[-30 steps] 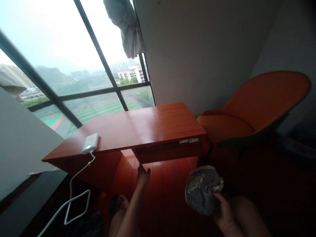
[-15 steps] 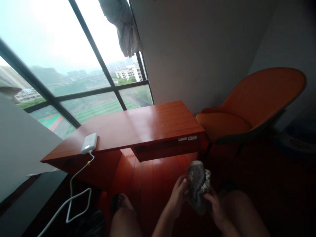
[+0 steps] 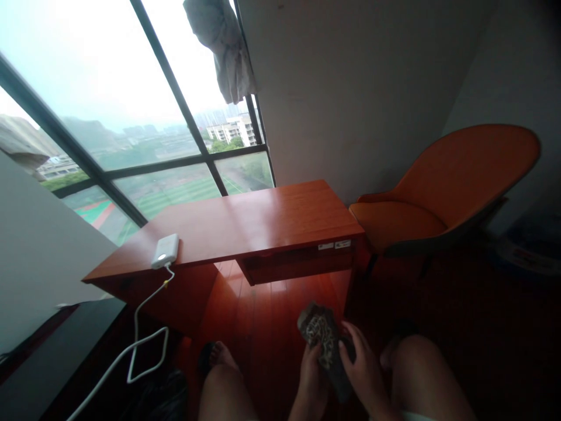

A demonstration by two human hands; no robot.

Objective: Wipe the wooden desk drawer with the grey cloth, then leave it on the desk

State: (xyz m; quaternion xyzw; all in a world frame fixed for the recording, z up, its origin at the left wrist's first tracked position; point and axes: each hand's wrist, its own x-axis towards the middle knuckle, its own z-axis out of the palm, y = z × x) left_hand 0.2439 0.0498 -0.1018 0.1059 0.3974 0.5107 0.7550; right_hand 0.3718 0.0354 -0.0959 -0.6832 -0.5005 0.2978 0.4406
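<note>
a dark grey patterned cloth item (image 3: 324, 342), crumpled and upright, is held between both hands above the knees, below the desk's front edge.

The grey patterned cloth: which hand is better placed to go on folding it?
Probably the right hand: it lies over the grey patterned cloth, its fingers spread on the upper side. The left hand only grips the lower edge from beneath, steadying it.
</note>
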